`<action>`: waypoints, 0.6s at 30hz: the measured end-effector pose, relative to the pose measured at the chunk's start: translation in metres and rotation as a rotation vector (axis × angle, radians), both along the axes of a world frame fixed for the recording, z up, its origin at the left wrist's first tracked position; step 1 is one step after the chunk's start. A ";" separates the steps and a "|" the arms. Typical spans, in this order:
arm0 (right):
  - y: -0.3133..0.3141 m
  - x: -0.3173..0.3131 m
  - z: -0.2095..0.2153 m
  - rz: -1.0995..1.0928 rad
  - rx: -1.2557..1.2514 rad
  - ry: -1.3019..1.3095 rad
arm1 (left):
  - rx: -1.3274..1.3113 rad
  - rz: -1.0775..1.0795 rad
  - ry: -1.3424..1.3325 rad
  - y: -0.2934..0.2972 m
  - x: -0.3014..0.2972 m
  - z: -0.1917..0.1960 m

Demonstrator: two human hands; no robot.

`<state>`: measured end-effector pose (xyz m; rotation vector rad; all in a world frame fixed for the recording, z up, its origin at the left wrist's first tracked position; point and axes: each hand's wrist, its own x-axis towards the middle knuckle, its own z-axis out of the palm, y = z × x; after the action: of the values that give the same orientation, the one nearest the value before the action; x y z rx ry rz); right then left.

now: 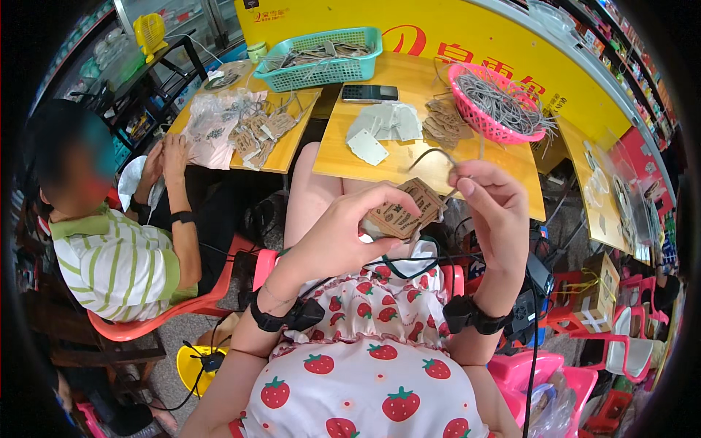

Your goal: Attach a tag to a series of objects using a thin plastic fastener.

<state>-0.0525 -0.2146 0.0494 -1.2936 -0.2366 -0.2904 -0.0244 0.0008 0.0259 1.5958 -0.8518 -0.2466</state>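
My left hand (349, 228) is closed around brown cardboard hang tags (400, 213) with dark printing, above my lap; a pale piece shows beneath them. To the right of the tags, my right hand (493, 198) pinches a thin grey cord (431, 152) between thumb and fingertips. One end of that cord arches left over the tags. Whether it passes through a hole in them, I cannot tell. Nearest on the table lie a pile of whitish cards (391, 124) and a stack of brown tags (447, 123).
A pink basket (502, 133) heaped with grey cords stands at the table's right. Behind are a dark phone (370, 93) and a teal basket (321, 74) of tags. At left, a seated person (124, 255) works beside corded brown tags (261, 133) and a plastic bag (212, 131).
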 end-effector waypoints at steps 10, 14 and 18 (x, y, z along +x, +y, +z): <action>0.000 -0.002 0.014 -0.389 -0.531 0.164 | -0.032 0.048 0.030 0.005 0.008 -0.007; -0.007 -0.001 0.017 -0.387 -0.787 -0.058 | -0.044 0.028 0.082 0.011 0.009 -0.001; 0.005 0.000 0.010 -0.148 -0.774 -0.352 | -0.057 -0.005 0.047 0.009 0.006 0.003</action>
<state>-0.0530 -0.2099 0.0597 -2.0265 -0.5923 -0.5901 -0.0189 0.0098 0.0292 1.5291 -0.8198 -0.2600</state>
